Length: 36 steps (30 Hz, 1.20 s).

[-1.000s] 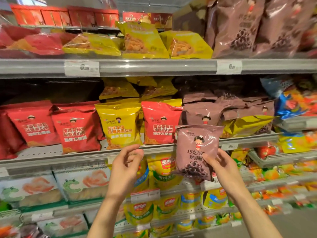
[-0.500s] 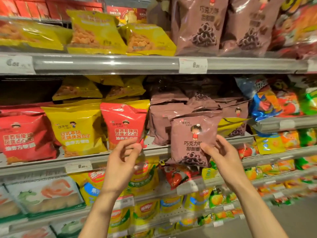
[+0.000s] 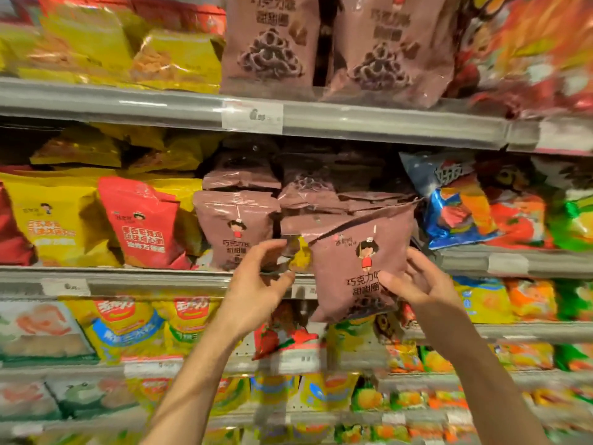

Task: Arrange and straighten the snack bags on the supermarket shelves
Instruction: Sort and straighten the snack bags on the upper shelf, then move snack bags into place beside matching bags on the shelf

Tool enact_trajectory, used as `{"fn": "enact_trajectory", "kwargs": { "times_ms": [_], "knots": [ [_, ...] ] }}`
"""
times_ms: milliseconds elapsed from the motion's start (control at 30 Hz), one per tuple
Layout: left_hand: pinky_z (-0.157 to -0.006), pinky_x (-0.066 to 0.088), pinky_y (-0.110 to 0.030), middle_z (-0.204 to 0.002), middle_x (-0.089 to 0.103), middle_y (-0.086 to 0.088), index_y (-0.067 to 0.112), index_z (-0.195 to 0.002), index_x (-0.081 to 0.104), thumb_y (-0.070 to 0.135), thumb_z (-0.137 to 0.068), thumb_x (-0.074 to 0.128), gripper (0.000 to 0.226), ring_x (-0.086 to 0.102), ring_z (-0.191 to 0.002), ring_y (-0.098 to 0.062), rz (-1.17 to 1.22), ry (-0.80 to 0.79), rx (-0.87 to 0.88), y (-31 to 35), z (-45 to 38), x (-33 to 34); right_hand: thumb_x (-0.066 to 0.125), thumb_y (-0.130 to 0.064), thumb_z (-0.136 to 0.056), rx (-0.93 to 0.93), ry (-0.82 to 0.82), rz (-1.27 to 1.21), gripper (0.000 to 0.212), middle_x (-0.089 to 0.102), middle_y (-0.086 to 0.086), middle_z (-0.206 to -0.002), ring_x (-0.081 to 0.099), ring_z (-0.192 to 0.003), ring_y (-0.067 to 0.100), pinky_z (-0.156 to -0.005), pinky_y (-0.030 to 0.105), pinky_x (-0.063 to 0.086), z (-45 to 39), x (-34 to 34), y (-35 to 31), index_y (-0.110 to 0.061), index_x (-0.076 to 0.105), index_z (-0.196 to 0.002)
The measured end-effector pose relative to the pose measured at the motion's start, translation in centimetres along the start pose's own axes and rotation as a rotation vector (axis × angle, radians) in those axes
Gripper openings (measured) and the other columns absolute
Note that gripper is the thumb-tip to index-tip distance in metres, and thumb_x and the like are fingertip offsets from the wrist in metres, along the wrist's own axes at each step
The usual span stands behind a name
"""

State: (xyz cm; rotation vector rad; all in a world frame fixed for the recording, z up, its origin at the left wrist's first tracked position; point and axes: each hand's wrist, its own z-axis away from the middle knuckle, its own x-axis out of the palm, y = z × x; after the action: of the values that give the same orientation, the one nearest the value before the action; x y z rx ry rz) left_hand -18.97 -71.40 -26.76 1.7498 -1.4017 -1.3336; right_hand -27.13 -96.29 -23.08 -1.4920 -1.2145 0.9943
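The light is warm and rather dim, coming from above. Glare lies on the glossy brown snack bags (image 3: 269, 43) at the top. Under the upper shelf rail (image 3: 385, 122) it is dark. Motion blur smears the right and lower edges, and the shelves curve there.

In my right hand (image 3: 420, 285) I hold a bag (image 3: 359, 264) before the shelf edge (image 3: 144, 279). Bags stack (image 3: 308, 191) behind it; my left hand (image 3: 261, 284) reaches just left, another bag (image 3: 236, 228) behind.
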Motion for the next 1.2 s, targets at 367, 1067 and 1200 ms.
{"fn": "enact_trajectory", "kwargs": {
  "times_ms": [367, 1067, 1200],
  "knots": [
    [-0.094, 0.053, -0.035, -0.119, 0.067, 0.018, 0.037, -0.128, 0.055, 0.052, -0.085, 0.077, 0.051, 0.062, -0.11, -0.004, -0.259, 0.067, 0.069, 2.3, -2.8, 4.0, 0.066, -0.01, -0.09, -0.027, 0.01, -0.063, 0.035, 0.076, 0.0, -0.116, 0.07, -0.111, 0.016, -0.089, 0.025, 0.058, -1.9, -5.1, 2.3, -0.016, 0.063, -0.125],
    [-0.091, 0.05, -0.03, -0.099, 0.069, 0.02, 0.027, -0.115, 0.054, 0.048, -0.102, 0.051, 0.024, 0.065, -0.101, 0.0, 0.096, 0.1, -0.104, 3.7, -3.3, 2.0, 0.068, -0.02, -0.095, 0.122, 0.131, -0.064, 0.03, 0.075, -0.002, -0.114, 0.072, -0.106, 0.014, -0.099, 0.041, 0.055, -5.9, -5.8, 5.3, -0.02, 0.062, -0.124],
    [-0.105, 0.049, -0.04, -0.118, 0.069, 0.014, 0.032, -0.124, 0.054, 0.052, -0.103, 0.05, 0.029, 0.065, -0.113, -0.003, 0.09, 0.11, -0.083, 3.9, -3.5, 1.5, 0.068, -0.029, -0.096, 0.085, 0.11, 0.0, 0.035, 0.072, -0.004, -0.119, 0.069, -0.11, 0.01, -0.101, 0.041, 0.055, -6.7, -4.8, 4.8, -0.022, 0.059, -0.129]
  ]
}}
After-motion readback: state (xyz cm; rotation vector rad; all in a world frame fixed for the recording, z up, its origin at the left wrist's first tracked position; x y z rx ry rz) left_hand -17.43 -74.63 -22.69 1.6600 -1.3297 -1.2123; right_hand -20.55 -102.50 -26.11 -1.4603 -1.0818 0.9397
